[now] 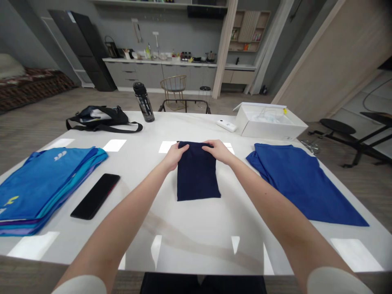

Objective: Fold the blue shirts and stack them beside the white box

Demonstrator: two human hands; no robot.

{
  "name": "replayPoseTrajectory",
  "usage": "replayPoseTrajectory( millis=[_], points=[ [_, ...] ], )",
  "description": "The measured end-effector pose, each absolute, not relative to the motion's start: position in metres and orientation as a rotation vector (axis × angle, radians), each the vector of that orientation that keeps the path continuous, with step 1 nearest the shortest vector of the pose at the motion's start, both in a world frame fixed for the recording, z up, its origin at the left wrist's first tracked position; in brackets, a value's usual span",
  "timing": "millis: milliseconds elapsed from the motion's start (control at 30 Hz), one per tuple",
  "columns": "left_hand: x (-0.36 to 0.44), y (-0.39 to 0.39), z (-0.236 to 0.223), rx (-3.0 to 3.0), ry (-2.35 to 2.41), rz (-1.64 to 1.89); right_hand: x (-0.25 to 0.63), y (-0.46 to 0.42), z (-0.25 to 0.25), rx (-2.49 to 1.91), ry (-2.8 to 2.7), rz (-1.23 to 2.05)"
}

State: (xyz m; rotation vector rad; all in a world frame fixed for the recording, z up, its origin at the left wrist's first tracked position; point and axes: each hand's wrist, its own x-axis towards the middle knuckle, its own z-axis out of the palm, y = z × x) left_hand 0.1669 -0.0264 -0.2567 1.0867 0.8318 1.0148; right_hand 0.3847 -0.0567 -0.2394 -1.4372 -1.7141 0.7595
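A dark navy cloth [197, 175], folded into a narrow strip, lies on the white table [196, 237] in front of me. My left hand [175, 155] grips its far left corner with the fingers curled over the edge. At the far right corner my right hand [218, 150] pinches the cloth the same way. Both arms reach straight out over the table.
A stack of folded blue shirts [45, 183] lies at the left, with a black phone [95, 196] beside it. A royal blue shirt [301, 181] lies spread at the right. At the far edge are a black bag [101, 118], a dark bottle [143, 102], a white remote [227, 125] and an open white box [269, 120].
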Motion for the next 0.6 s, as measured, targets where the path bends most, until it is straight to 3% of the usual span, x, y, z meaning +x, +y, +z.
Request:
replayPoseTrajectory(
  millis=[333, 500, 600],
  points=[
    [0.193, 0.071, -0.315, 1.492, 1.169, 1.113, 0.394, 0.043, -0.291, -1.69, -1.781, 0.583],
    [0.203, 0.062, -0.319, 2.114, 1.46, 1.179, 0.376, 0.029, -0.298, -1.907, -1.845, 0.128],
    [0.21, 0.046, -0.325, 2.508, 1.337, 1.065, 0.355, 0.011, -0.308, -1.823, -1.972, -0.051]
  ],
)
